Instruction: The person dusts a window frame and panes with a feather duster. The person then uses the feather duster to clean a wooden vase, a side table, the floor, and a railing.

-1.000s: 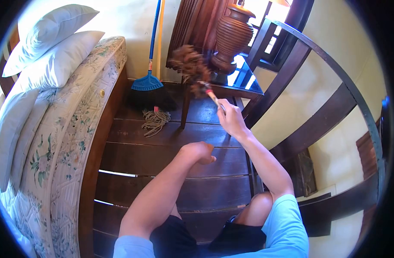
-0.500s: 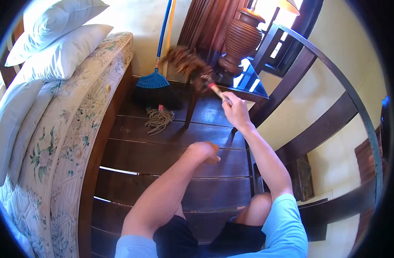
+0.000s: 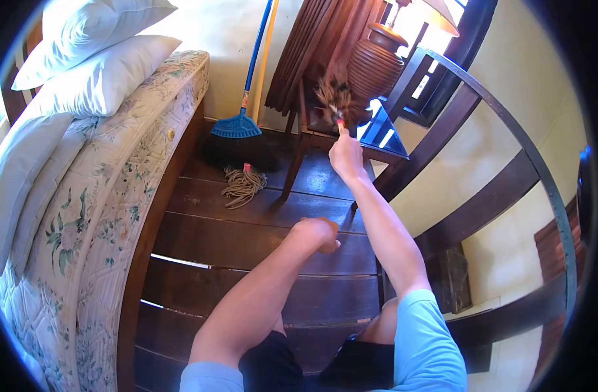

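My right hand (image 3: 346, 157) is wrapped round the handle of a brown feather duster (image 3: 335, 101). The feathers, blurred by motion, are over the small dark side table (image 3: 384, 145), close to the ribbed brown base of a table lamp (image 3: 375, 63). I cannot tell whether they touch the lamp. My left hand (image 3: 317, 234) is held above the floorboards with its fingers curled in. Its palm is turned away, so anything inside it is hidden.
On the left, pillows (image 3: 109, 75) lie on a floral mattress (image 3: 96, 215). A blue broom (image 3: 237, 125) leans on the wall beside a mop head (image 3: 244, 186). A curved wooden railing (image 3: 501, 117) runs along the right. Dark floorboards (image 3: 201, 235) have gaps between them.
The feather duster has swung from pointing up-left to nearly straight up, its feathers now nearer the lamp base. My right hand has shifted slightly left; my left hand has barely moved.
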Available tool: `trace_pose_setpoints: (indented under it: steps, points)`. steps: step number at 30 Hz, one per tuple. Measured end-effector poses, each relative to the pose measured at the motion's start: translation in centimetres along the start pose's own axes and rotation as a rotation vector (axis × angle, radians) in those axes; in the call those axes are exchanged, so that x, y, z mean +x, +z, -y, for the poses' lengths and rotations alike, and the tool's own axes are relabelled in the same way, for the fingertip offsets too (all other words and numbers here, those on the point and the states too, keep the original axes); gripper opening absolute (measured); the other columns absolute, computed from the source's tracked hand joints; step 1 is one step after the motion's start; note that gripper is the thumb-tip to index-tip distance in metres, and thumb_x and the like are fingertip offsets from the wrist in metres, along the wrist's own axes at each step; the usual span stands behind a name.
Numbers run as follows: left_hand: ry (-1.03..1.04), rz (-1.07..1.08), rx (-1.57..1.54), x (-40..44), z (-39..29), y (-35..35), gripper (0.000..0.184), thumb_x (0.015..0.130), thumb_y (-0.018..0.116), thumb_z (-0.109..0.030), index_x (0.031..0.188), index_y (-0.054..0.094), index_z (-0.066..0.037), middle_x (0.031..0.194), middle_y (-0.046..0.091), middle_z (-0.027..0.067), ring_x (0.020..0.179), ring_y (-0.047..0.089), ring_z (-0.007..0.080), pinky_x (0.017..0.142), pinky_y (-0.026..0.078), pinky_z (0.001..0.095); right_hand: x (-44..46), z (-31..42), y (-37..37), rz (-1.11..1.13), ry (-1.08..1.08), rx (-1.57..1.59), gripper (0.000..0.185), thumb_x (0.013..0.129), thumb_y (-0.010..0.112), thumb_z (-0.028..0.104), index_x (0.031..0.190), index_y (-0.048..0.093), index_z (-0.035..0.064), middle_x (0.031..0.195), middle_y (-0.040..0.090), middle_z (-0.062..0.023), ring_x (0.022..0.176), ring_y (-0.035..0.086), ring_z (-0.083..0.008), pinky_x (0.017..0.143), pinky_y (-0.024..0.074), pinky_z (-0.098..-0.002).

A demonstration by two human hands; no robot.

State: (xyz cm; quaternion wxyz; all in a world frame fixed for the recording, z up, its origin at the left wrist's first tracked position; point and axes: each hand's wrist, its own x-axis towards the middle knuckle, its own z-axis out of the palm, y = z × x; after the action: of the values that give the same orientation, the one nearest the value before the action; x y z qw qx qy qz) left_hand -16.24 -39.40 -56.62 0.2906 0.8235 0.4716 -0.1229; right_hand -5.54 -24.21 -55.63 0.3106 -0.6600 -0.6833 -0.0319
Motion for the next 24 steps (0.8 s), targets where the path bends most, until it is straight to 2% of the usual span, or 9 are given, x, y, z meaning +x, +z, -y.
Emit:
trace_pose_setpoints:
  steps: [2,5,6,10,14,17,21,22,24]
  points:
    - [0.010,-0.025,-0.008,0.0,0.2,0.0,0.052,0.098,0.056,-0.041,0.137,0.056,-0.007,0.140,0.057,0.0182,0.129,0.056,0.0349,0.106,0.046,0.0470,0.0,0.7,0.6,0.058,0.026,0.030,0.037,0.092,0.054,0.010,0.128,0.056,0.0009,0.095,0.068,-0.0312,0.094,0.066,-0.0496,0.084,0.0534,-0.0541]
    - [0.043,-0.061,-0.032,-0.1,0.5,0.1,0.050,0.097,0.056,-0.038,0.134,0.060,-0.005,0.139,0.059,0.0185,0.128,0.057,0.0355,0.108,0.044,0.0474,1.1,0.3,1.4,0.045,-0.218,0.221,0.038,0.092,0.053,0.010,0.129,0.054,0.0007,0.095,0.069,-0.0305,0.094,0.066,-0.0499,0.084,0.0531,-0.0546]
    - [0.042,-0.051,-0.034,-0.5,0.3,-0.2,0.050,0.097,0.056,-0.037,0.135,0.060,-0.005,0.139,0.059,0.0184,0.128,0.057,0.0357,0.108,0.043,0.0477,1.3,0.5,1.2,0.036,-0.216,0.291,0.037,0.092,0.052,0.010,0.127,0.056,0.0003,0.095,0.068,-0.0322,0.093,0.066,-0.0503,0.084,0.0531,-0.0545]
    - [0.048,-0.031,-0.039,-0.4,0.5,-0.4,0.051,0.097,0.055,-0.036,0.138,0.056,-0.005,0.140,0.057,0.0188,0.129,0.056,0.0356,0.109,0.041,0.0491,2.5,1.0,2.6,-0.158,0.014,0.074,0.023,0.089,0.053,0.006,0.107,0.062,-0.0056,0.084,0.066,-0.0334,0.085,0.067,-0.0480,0.076,0.0535,-0.0542]
    - [0.059,-0.053,-0.026,-0.1,1.3,0.1,0.050,0.098,0.055,-0.037,0.138,0.056,-0.005,0.140,0.057,0.0190,0.129,0.056,0.0349,0.108,0.041,0.0490,3.5,0.9,3.1,-0.077,-0.155,0.139,0.020,0.089,0.057,0.010,0.104,0.064,-0.0015,0.088,0.067,-0.0323,0.089,0.067,-0.0477,0.080,0.0530,-0.0533]
    - [0.061,-0.033,-0.007,0.0,1.7,0.2,0.051,0.100,0.055,-0.041,0.137,0.054,-0.006,0.138,0.058,0.0179,0.129,0.055,0.0345,0.107,0.043,0.0474,4.3,2.1,1.6,-0.131,-0.222,0.225,0.021,0.087,0.055,0.009,0.102,0.062,-0.0046,0.084,0.065,-0.0352,0.088,0.065,-0.0513,0.083,0.0529,-0.0553]
    - [0.089,-0.089,-0.033,0.6,2.3,1.0,0.048,0.098,0.057,-0.038,0.134,0.059,-0.006,0.134,0.061,0.0189,0.125,0.059,0.0351,0.106,0.043,0.0494,7.5,2.8,2.5,-0.107,0.046,0.100,0.028,0.089,0.055,0.008,0.111,0.063,-0.0073,0.106,0.066,-0.0350,0.106,0.064,-0.0496,0.089,0.0535,-0.0520]
    - [0.099,-0.121,-0.050,0.6,2.4,1.1,0.046,0.096,0.058,-0.036,0.131,0.062,-0.006,0.133,0.063,0.0194,0.124,0.060,0.0355,0.106,0.043,0.0502,8.2,3.2,2.3,-0.040,0.112,0.037,0.034,0.090,0.054,0.008,0.119,0.062,-0.0081,0.117,0.064,-0.0339,0.114,0.061,-0.0491,0.096,0.0514,-0.0523]
    - [0.090,-0.096,-0.051,0.1,2.5,0.8,0.046,0.097,0.058,-0.036,0.131,0.062,-0.006,0.133,0.063,0.0182,0.123,0.061,0.0347,0.106,0.043,0.0500,9.8,3.4,2.6,0.030,0.104,-0.034,0.034,0.090,0.055,0.009,0.118,0.062,-0.0081,0.116,0.064,-0.0341,0.113,0.062,-0.0489,0.097,0.0504,-0.0527]
